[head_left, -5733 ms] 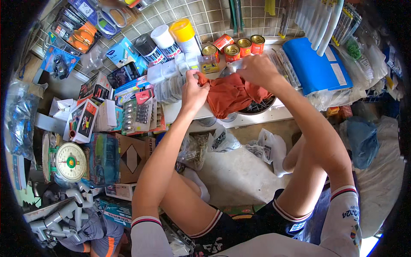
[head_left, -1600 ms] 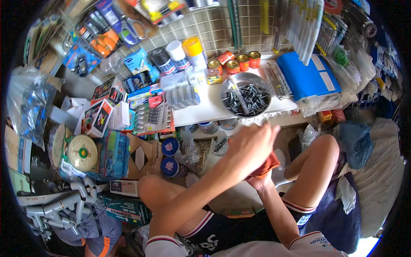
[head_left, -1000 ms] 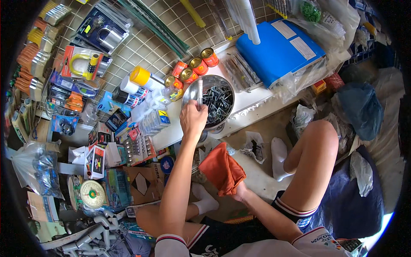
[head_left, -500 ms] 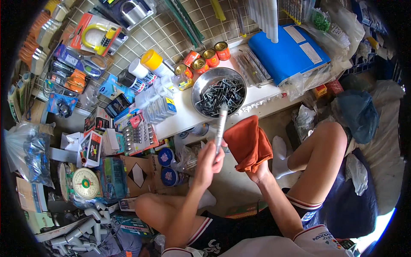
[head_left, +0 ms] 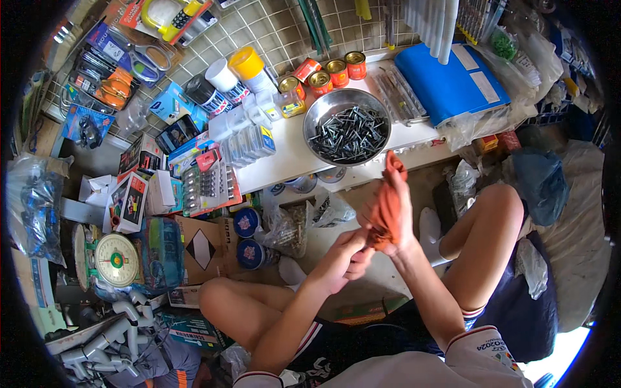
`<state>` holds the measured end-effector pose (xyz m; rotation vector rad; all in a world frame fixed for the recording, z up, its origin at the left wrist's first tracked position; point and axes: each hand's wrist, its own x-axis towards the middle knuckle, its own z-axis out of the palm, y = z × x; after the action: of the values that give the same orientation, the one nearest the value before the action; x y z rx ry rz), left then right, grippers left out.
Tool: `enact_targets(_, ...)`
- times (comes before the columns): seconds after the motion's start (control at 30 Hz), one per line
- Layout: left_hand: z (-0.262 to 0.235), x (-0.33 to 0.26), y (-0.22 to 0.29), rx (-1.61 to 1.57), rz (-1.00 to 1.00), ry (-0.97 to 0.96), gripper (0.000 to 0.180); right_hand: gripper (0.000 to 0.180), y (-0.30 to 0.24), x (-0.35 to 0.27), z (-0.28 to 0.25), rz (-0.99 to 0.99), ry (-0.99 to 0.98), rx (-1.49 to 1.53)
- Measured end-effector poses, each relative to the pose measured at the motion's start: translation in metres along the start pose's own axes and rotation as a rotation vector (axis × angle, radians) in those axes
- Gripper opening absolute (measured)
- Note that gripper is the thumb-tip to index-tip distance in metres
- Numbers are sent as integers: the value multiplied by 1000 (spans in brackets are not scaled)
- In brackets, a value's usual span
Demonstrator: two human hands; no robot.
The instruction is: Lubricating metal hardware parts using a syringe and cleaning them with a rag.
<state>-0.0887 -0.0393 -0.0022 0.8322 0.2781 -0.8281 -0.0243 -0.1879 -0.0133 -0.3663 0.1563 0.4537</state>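
Note:
My right hand (head_left: 402, 216) is wrapped around a rust-orange cloth (head_left: 388, 210), bunched into a narrow bundle with its upper end poking out above the fingers. Just below it, my left hand (head_left: 346, 262) is closed in a fist against the lower end of the cloth. The pale, slim rod that this hand held earlier is now hidden by the cloth and fingers. Beyond both hands, a round steel bowl (head_left: 310, 119) filled with dark screws (head_left: 349, 134) sits on the white shelf (head_left: 284, 155). Neither hand touches the bowl.
Small orange-red tins (head_left: 336, 72) and a blue folder (head_left: 446, 84) lie behind the bowl. Spray cans (head_left: 249, 68) and clear plastic cases (head_left: 249, 152) crowd the left. A dial scale (head_left: 117, 258) stands at lower left, near blue-lidded tubs (head_left: 251, 253).
The cloth went from hanging spread over my right hand to bunched around the rod. My left hand came down and right to meet it. The view shifted slightly.

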Motion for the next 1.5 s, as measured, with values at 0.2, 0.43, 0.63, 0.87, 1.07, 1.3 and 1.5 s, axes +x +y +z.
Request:
enact_targets(0.2, 8, 9, -5, -34, -64, -22, 27, 35, -5, -7, 4, -87, 114, -21)
enact_targets(0.43, -7, 35, -33, 1573, 755, 532, 18, 33, 6, 6, -8, -93, 639, -79)
enact_targets(0.63, 13, 12, -2, 99, -58, -60, 38, 29, -23, -12, -11, -91, 3, 75)
enact_targets(0.87, 32, 21, -22, 1403, 891, 517, 12, 36, -17, -11, 1, -283, 431, -93)
enact_targets(1.07, 24, 17, -17, 436, 211, 226, 33, 35, -21, -10, -27, -106, 137, 109)
enact_targets(1.3, 27, 14, -26, 1108, 673, 363, 23, 35, -18, -13, 11, -76, 311, 5)
enact_targets(1.5, 33, 11, -22, 1372, 686, 455, 24, 35, -23, -16, 15, -189, 444, 43)
